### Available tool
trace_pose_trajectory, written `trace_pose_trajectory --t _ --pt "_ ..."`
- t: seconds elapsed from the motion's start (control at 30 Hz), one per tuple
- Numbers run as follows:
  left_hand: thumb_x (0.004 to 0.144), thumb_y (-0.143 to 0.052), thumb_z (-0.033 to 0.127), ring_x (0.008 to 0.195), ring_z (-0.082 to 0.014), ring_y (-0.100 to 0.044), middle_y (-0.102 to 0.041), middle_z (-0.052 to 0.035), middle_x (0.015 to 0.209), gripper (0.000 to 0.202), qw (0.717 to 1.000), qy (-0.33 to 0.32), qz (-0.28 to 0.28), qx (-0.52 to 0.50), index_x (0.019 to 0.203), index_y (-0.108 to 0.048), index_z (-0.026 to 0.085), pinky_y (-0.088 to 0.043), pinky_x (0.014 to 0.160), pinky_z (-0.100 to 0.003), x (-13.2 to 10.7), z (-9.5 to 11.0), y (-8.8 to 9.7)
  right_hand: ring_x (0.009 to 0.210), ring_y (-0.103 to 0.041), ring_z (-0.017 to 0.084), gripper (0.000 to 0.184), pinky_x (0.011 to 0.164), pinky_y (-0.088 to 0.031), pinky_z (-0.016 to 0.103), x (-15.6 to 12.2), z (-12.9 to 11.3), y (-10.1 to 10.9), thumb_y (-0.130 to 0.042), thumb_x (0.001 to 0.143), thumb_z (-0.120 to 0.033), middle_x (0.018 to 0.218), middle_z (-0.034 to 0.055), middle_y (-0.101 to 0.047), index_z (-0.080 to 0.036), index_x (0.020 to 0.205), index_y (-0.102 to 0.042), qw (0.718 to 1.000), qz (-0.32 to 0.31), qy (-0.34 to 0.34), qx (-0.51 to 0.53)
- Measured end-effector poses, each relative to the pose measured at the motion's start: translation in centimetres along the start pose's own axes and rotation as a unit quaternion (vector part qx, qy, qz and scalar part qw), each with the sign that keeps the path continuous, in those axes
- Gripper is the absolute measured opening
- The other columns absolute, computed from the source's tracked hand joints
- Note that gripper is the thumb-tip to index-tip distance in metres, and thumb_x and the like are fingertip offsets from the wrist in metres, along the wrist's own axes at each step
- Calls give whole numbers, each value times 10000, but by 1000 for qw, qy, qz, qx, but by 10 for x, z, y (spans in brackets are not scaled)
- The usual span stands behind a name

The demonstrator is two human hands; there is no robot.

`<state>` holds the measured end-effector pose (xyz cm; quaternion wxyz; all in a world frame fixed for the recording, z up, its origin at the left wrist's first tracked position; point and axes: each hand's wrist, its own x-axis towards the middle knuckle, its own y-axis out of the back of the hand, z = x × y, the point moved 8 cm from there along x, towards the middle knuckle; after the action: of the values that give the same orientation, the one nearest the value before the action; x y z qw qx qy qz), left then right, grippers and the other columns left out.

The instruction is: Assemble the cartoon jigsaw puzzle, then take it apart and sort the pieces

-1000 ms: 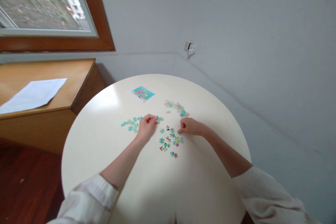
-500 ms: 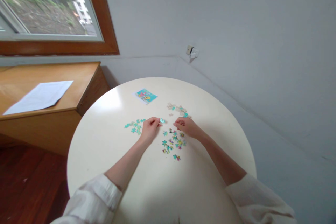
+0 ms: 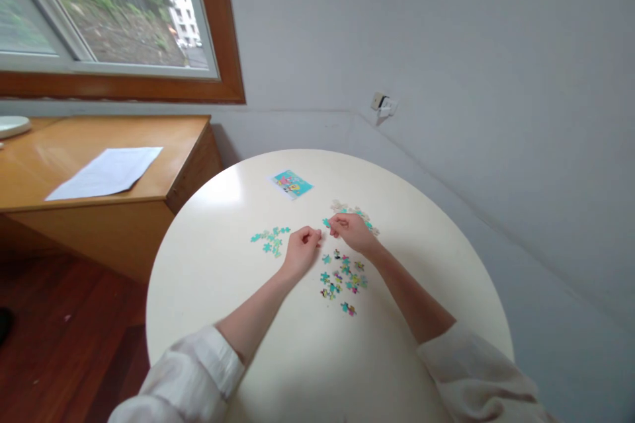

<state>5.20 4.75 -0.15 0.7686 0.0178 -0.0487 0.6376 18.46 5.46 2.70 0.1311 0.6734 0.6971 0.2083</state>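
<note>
My right hand [image 3: 353, 232] pinches a small teal puzzle piece [image 3: 326, 223] just above the round cream table [image 3: 208, 258]. My left hand [image 3: 301, 250] rests beside it with thumb and fingers curled together, the fingertips almost meeting the right hand's; I cannot see whether anything is in them. A loose pile of colourful pieces [image 3: 342, 279] lies just below both hands. A cluster of teal pieces [image 3: 270, 240] sits left of my left hand. Pale pieces [image 3: 364, 217] show behind my right hand. A small picture card [image 3: 292, 184] lies further back.
A wooden desk [image 3: 163, 145] with a white paper sheet [image 3: 106, 172] stands left of the table under a wood-framed window [image 3: 225, 73]. A wall socket [image 3: 383, 104] sits in the corner behind. Grey walls close in at the back and right, and dark wooden floor [image 3: 59, 344] lies at the left.
My hands have come together. The teal piece that was at my left fingertips is now at my right fingertips. My head has turned, shifting the table rightward in view.
</note>
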Motion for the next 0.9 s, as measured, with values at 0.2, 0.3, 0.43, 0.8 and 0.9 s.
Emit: trace_pose_trajectory --t 0.2,0.3,0.43,0.8,0.9 --pt "759 -475 408 468 -90 -245 -240 60 450 430 994 -59 30 87 447 -264 201 -205 495 -251 -7 11 2 513 -527 109 292 533 -404 227 32 6 -16 -566 717 -398 529 15 -600 -147 569 -586 997 -56 -20 -45" --pt "784 -438 386 460 -90 -222 -214 58 449 438 990 -91 12 105 467 -198 204 -192 492 -254 -14 20 -2 523 -521 97 256 532 -385 208 49 6 -37 -564 730 -334 545 17 -611 -130 581 -604 990 -92 -31 -107" --pt "781 -412 317 443 -78 -215 -223 63 435 403 975 -146 -56 157 470 -185 198 -197 492 -245 -25 32 -15 470 -460 78 246 489 -333 200 69 4 -60 -605 710 -300 485 -3 -581 -126 537 -609 980 -124 -37 -153" --pt "762 -360 238 433 -68 -210 -216 71 439 337 966 -155 -46 200 486 -171 199 -199 482 -240 -24 35 -15 450 -431 74 251 461 -295 210 84 15 -73 -690 663 -342 464 -12 -578 -139 530 -631 958 -166 -68 -226" --pt "762 -359 245 436 -69 -214 -214 70 440 337 966 -158 -38 201 485 -174 200 -202 484 -240 -23 35 -14 447 -442 78 258 460 -299 211 86 12 -73 -736 609 -325 427 -17 -554 -144 482 -604 956 -164 -70 -232"
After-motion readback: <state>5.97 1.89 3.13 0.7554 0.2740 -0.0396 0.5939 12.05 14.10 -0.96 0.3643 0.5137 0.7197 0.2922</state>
